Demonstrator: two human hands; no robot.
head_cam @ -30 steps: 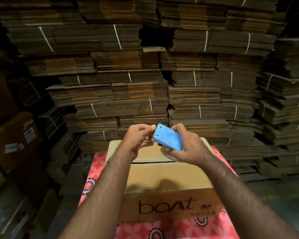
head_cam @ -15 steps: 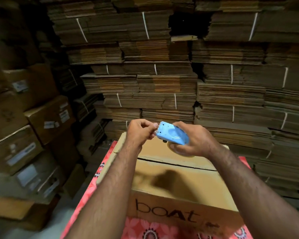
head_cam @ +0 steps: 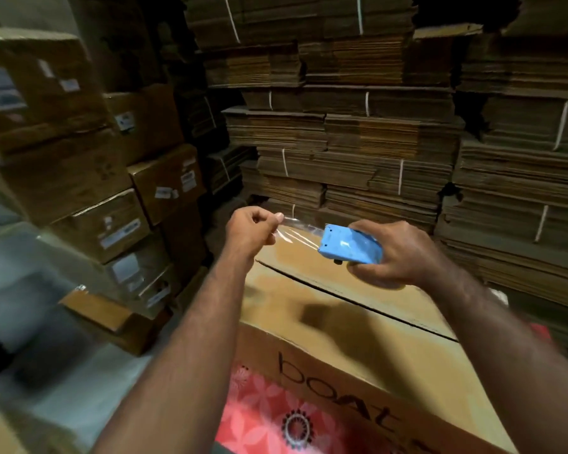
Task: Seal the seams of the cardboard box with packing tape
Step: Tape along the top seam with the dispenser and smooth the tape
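- The left hand point(head_cam: 253, 229) pinches the free end of the clear packing tape point(head_cam: 297, 232) between thumb and curled fingers, held up over the far left corner of the cardboard box point(head_cam: 358, 322).
- The right hand point(head_cam: 395, 253) has its fingers curled round the blue tape dispenser point(head_cam: 351, 245), with the cutter end turned toward the left hand; a short span of tape runs taut between the two hands.
- The box sits just below both hands on a red floral cloth point(head_cam: 259, 417), its flaps down and the centre seam point(head_cam: 358, 303) showing as a dark, untaped line running from the left edge toward the right.
- The step in hand looks like drawing out a starting length. To do it well I would keep the film flat and under tension so it does not fold on itself, land the free end down over the box's left edge in line with the seam, then draw the dispenser straight along the seam while pressing.
- The seam lies at a slant to the hands, so the tape needs lining up before it touches.
- Room is tight: labelled cartons point(head_cam: 112, 204) are stacked near on the left, bundled flat cardboard point(head_cam: 358, 152) rises close behind the box; the open side is toward the person.
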